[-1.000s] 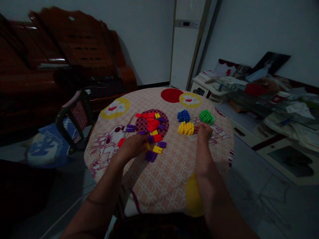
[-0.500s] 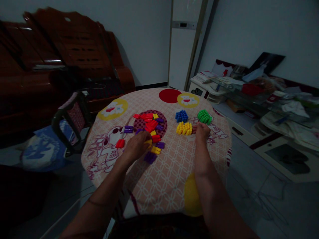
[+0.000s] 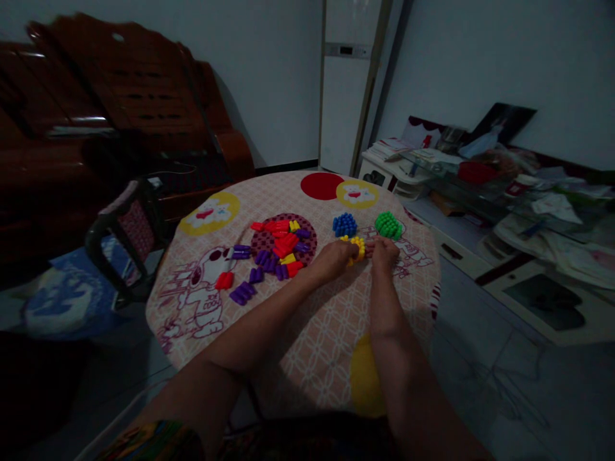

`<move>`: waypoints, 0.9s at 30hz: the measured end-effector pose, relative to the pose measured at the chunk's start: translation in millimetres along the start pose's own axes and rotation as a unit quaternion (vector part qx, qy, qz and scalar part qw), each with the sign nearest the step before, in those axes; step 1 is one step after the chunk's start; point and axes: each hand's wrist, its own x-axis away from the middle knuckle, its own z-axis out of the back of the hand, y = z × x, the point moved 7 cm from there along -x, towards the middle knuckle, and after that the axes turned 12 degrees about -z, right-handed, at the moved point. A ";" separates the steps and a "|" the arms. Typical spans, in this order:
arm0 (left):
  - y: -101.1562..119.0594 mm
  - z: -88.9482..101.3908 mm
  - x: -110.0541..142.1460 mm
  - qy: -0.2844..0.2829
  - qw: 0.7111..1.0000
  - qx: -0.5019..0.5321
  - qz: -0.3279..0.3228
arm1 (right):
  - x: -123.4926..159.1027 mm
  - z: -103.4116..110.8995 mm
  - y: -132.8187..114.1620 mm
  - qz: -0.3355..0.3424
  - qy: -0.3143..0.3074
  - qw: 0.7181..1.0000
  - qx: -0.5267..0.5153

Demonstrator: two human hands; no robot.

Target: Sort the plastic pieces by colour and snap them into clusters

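Note:
A cluster of small yellow plastic pieces (image 3: 358, 244) stands on the round table, partly hidden by my left hand (image 3: 335, 261). The fingers of that hand are closed over the near side of the cluster, on yellow pieces. My right hand (image 3: 385, 256) rests on the cloth at the cluster's right side, fingers stretched toward it and their tips against or very near it. Behind are a blue cluster (image 3: 344, 225) and a green cluster (image 3: 389, 225). To the left lie scattered red pieces (image 3: 286, 244), purple pieces (image 3: 243, 292) and a few yellow ones (image 3: 287, 258).
A patterned tablecloth (image 3: 307, 346) covers the table. A folding chair (image 3: 129, 237) stands at the left, before a wooden bench (image 3: 144, 96). On the right is a low cabinet (image 3: 480, 256) piled with papers and bags. A tall white unit (image 3: 343, 115) stands behind.
My left hand has moved right from the scattered pieces to the yellow cluster. Yellow pieces near the purple ones are gone from there. My right hand stays beside the cluster.

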 end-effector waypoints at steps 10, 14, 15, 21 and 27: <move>9.2 -9.1 -13.0 -0.032 0.996 -0.049 -0.060 | -3.2 0.0 2.1 0.004 -0.001 1.000 -0.008; 3.9 10.7 5.0 0.032 0.999 -0.035 -0.019 | -2.4 0.1 2.3 -0.004 0.007 1.000 -0.010; -1.7 17.3 13.0 0.036 0.999 -0.035 0.009 | -1.9 -0.2 2.2 -0.006 0.006 1.000 -0.010; -60.2 39.9 78.0 -0.111 0.965 -0.110 0.209 | 1.3 -1.4 0.2 -0.015 0.003 1.000 -0.007; -88.4 35.6 111.0 -0.168 0.954 -0.115 0.218 | 3.2 -2.0 -1.6 -0.017 -0.001 1.000 -0.011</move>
